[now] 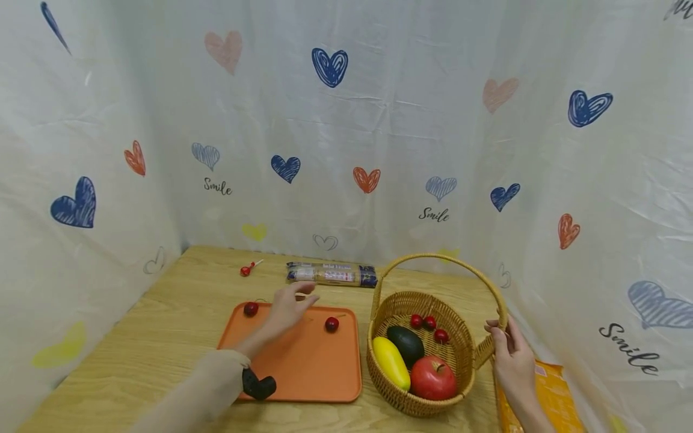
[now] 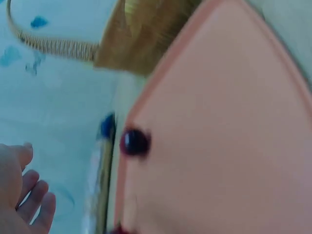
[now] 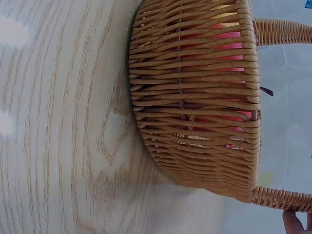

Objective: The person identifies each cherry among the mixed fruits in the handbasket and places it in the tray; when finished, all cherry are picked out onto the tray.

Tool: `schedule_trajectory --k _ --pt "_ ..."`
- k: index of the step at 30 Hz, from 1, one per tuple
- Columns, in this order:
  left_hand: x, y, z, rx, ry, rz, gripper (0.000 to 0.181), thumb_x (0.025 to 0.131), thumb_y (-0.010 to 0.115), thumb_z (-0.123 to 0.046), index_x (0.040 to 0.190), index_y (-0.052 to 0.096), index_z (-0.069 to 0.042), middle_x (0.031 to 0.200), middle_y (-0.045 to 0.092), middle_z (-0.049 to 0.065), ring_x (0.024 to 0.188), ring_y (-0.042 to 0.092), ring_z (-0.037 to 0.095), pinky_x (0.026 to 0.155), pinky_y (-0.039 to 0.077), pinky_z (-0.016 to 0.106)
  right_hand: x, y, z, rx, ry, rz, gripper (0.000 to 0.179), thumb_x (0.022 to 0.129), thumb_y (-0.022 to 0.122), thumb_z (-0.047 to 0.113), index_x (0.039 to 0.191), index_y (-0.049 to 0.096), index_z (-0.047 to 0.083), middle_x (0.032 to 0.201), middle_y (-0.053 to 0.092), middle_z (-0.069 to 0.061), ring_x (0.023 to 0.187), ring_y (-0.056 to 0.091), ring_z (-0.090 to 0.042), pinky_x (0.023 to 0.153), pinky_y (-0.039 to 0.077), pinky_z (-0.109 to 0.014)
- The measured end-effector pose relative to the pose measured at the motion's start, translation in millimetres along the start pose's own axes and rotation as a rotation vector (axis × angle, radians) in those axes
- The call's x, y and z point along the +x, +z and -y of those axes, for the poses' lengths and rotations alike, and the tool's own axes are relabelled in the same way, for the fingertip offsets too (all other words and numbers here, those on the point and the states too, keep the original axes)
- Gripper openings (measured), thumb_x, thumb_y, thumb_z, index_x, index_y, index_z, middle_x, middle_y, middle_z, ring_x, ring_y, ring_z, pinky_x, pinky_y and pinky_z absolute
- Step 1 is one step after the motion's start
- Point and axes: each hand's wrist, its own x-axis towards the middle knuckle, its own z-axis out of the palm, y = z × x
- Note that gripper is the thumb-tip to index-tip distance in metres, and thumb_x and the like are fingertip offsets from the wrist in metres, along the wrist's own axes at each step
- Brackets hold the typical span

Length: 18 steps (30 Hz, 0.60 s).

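Hovering at twelve o'clock over the orange tray [image 1: 316, 373], the left hand [image 1: 288, 308] holds nothing I can see, fingers loosely parted; one cherry [image 1: 251, 309] lies at ten, another cherry [image 1: 332, 325] at two. The right hand [image 1: 514, 358] grips the handle [image 1: 494, 290] at the wicker basket's three o'clock.

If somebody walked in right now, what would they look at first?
Probably the wicker basket on the table, with a big red apple in it and the right hand holding its handle. Next might come the bright orange tray beside it, with a dark red cherry near its far right corner and the left hand above it. Colourful hearts dot the pale curtain behind.
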Motion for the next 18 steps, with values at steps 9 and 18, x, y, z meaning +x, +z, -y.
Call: schedule_trajectory --k 9,18 --pt "-4.9 39.3 -51.4 -0.124 0.147 0.172 0.023 0.088 0.067 -0.010 0.111 0.067 -0.003 0.100 0.067 0.007 0.090 0.064 0.020 0.075 0.054 0.030 -1.1 1.4 -1.7 0.023 -0.041 -0.005 0.037 0.102 0.043 0.023 0.135 0.045 0.006 0.109 0.057 0.003 0.098 0.053 0.008 0.082 0.038 -0.005" --pt "-5.4 82.2 -90.9 -0.219 0.157 0.334 0.024 0.089 0.067 -0.013 0.111 0.067 -0.007 0.104 0.066 0.004 0.093 0.061 0.013 0.076 0.051 0.021 0.6 3.7 -2.6 0.043 -0.042 -0.013 0.036 0.102 0.043 0.021 0.134 0.046 0.004 0.108 0.058 -0.001 0.098 0.053 0.007 0.082 0.039 -0.005"
